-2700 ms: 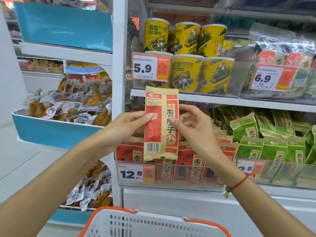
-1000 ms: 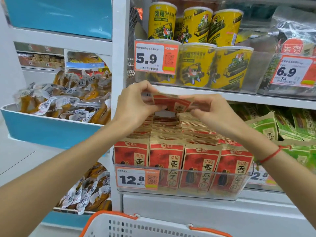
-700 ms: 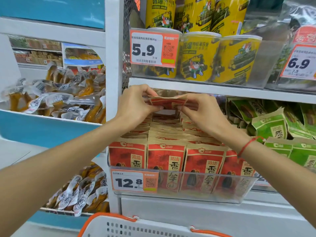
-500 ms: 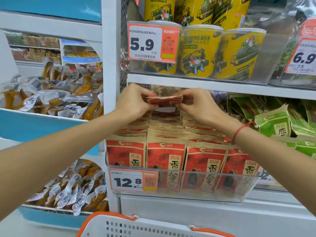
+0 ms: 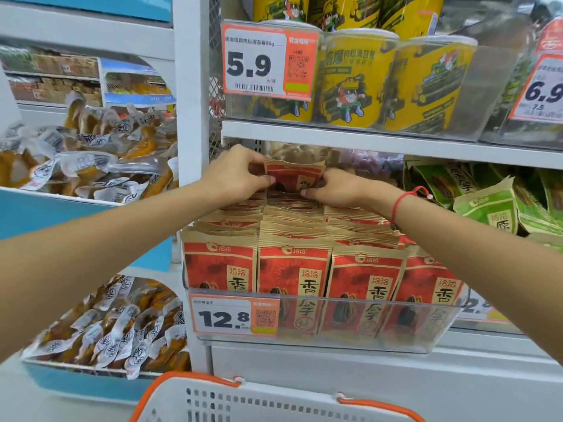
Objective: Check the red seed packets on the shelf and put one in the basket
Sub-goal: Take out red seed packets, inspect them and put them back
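Both my hands are at the back of the red seed packet rows on the middle shelf (image 5: pixel 380 144). My left hand (image 5: pixel 236 175) and right hand (image 5: pixel 338 187) hold one red seed packet (image 5: pixel 294 176) between them: left fingers (image 5: pixel 265 179) pinch its left edge, right fingers (image 5: pixel 309 193) pinch its lower right corner. The packet stands upright just above the rows, front face toward me, top edge kraft brown.

Front row of packets (image 5: pixel 320 278) sits in a clear bin (image 5: pixel 335 342); large Chinese characters, fine print not legible. Bin tag (image 5: pixel 234 316) reads 12.8. Upper shelf: yellow tubs (image 5: pixel 393 80), tag (image 5: pixel 268 60) reads 5.9; far-right tag (image 5: pixel 540 89) reads 6.9. Green packets (image 5: pixel 487 208) lie right of the red ones. White basket (image 5: pixel 274 402) with orange handles sits below, no packet visible in it.
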The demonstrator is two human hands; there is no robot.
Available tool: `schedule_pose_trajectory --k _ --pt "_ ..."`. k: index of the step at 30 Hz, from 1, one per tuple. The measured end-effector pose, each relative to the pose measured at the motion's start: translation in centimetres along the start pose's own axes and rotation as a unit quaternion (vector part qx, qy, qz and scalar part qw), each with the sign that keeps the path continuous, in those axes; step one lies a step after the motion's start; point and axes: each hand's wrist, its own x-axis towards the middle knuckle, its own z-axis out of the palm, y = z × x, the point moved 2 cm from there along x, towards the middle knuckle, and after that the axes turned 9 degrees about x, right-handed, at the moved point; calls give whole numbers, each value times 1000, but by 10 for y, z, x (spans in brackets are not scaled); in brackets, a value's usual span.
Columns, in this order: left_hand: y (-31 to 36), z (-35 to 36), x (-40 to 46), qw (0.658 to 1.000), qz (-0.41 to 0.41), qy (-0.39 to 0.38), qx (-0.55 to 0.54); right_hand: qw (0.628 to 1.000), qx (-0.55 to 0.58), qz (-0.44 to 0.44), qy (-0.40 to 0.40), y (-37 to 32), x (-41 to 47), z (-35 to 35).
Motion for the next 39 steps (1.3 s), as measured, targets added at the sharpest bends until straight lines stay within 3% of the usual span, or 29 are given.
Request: schedule_pose_trajectory --k 6,11,14,16,19,23,26,30,34,39 --pt "6 11 20 986 -17 -108 127 996 86 -11 29 7 -7 -3" --pt "-7 26 45 952 -61 -144 264 999 15 40 33 -2 16 3" --pt "-10 37 52 949 -72 -176 251 996 -39 67 44 1 28 11" --pt "-10 39 54 968 -82 -153 183 995 -50 73 44 3 32 12" --pt "-10 30 51 995 -60 -42 73 995 -51 72 49 4 32 12" --pt "-7 22 43 989 -13 6 146 993 7 47 104 6 31 7" --pt "4 20 45 981 1 2 192 990 40 38 133 10 30 5" --pt "10 21 55 975 -3 -31 221 982 -105 8 158 11 34 -3" --pt "3 25 63 965 -1 -60 255 978 -155 -26 138 -1 44 -2" --pt "0 33 71 950 -3 -91 298 980 -168 1 103 -4 60 8"
